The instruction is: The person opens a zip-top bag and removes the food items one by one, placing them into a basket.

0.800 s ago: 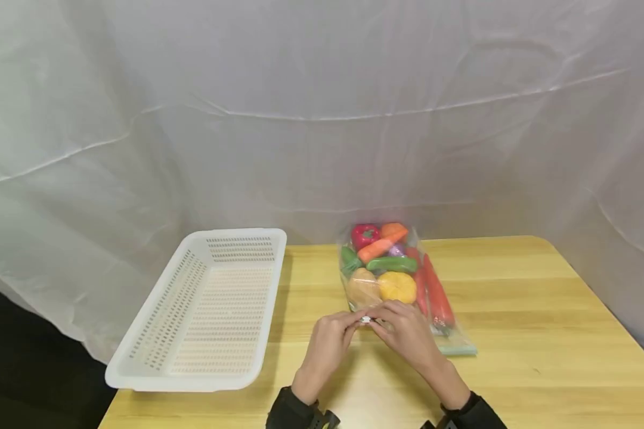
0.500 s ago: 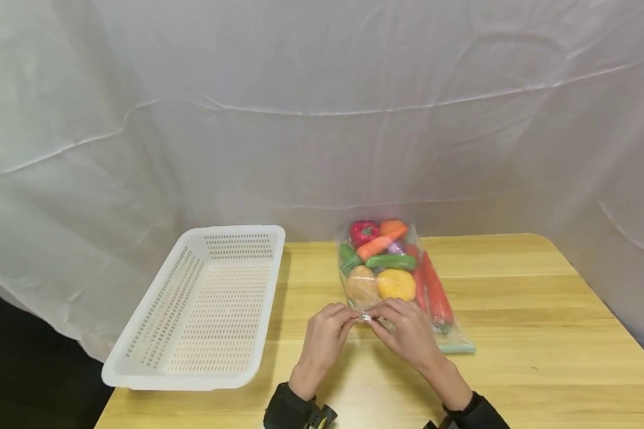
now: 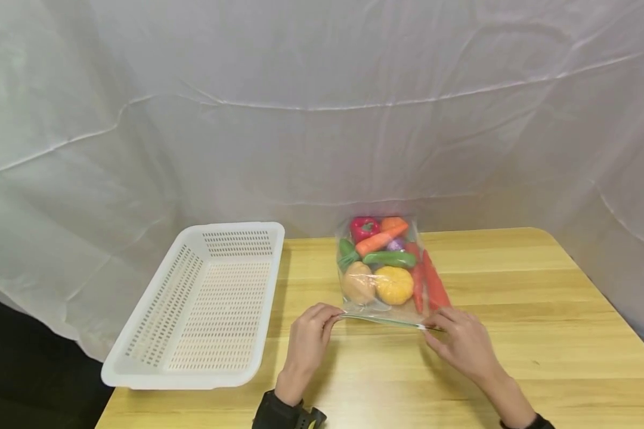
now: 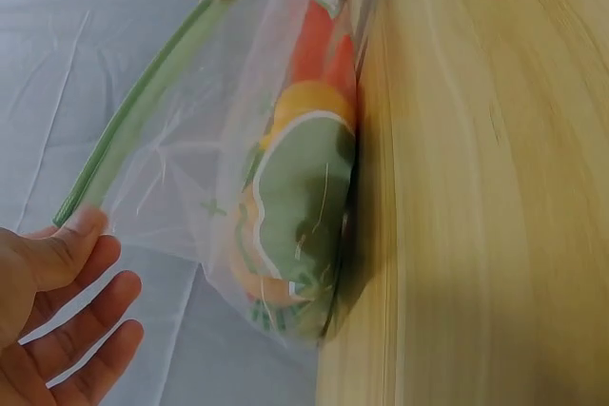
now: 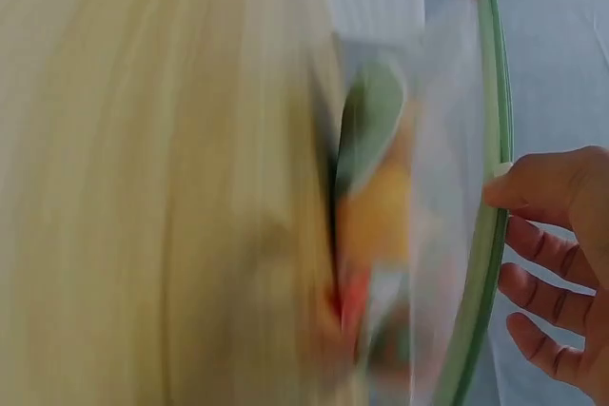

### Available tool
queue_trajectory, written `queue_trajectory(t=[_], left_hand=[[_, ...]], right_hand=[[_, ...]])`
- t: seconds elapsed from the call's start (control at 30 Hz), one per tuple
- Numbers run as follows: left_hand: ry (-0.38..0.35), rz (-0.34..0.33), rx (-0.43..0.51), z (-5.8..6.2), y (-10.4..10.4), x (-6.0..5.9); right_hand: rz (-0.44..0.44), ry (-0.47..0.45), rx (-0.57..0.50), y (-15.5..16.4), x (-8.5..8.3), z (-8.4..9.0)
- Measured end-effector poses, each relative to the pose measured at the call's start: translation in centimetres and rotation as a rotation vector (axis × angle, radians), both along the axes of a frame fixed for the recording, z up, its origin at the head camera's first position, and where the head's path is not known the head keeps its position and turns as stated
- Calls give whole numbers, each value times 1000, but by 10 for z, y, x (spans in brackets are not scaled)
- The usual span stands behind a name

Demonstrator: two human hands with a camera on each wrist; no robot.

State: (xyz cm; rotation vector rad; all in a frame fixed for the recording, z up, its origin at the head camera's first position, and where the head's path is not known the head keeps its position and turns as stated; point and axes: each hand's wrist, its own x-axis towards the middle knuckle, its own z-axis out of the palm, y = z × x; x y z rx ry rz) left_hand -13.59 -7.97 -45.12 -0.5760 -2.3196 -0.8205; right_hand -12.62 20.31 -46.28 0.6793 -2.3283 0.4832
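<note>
A clear zip bag [image 3: 384, 314] of vegetables lies at the back of the table. Inside are a red bell pepper [image 3: 362, 231], a carrot [image 3: 381, 239], a cucumber [image 3: 390, 258], a potato-like piece [image 3: 358, 283], a yellow pumpkin [image 3: 394, 285] and long red peppers [image 3: 433, 283]. My left hand [image 3: 307, 339] pinches the left end of its green zip strip [image 4: 143, 102]. Farther right my right hand [image 3: 464, 339] pinches the strip between thumb and forefinger, at a small white piece [image 3: 421, 326]. Between the hands the strip runs taut, raised off the table in both wrist views.
To the left a white perforated basket [image 3: 271, 310] stands near the table's [image 3: 547, 333] left edge. Behind the table hangs a pale grey cloth [image 3: 322, 161].
My right hand has moved right along the strip, away from my left hand, and the white piece has shifted right with it. The bag's mouth now lies straight; my left hand went slightly left.
</note>
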Motion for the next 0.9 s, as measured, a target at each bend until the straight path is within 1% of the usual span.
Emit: queue_trajectory(t=[0.2,0.3,0.37,0.47,0.57,0.63,0.7,0.77,0.83,0.87,0.9], left_hand=[[-51,43,16,-2,-12,2],[-75,61,7,-4,-17,3],[-83,65,-2,-4,-18,4],[-85,73,-19,-4,-20,5],[-96,84,-22,-4,-21,6],[-110,89,-31,-4,-22,7],[-133,99,-40,-4,-23,8],[-135,109,-60,-4,-23,10],[-106,125,-80,-2,-22,12],[-71,124,-80,-1,-21,13],[-27,107,-71,2,-19,15]], right_hand=[[-129,-57,41,47,15,2],[-188,-115,58,57,22,6],[-206,-160,62,56,25,9],[-177,-197,69,43,24,11],[-103,-203,83,23,18,8],[-67,-213,110,11,14,5],[-40,-208,131,2,11,2],[-24,-187,130,-3,8,0],[-8,-147,99,-6,6,3],[3,-127,67,-6,4,5],[15,-104,33,-7,3,8]])
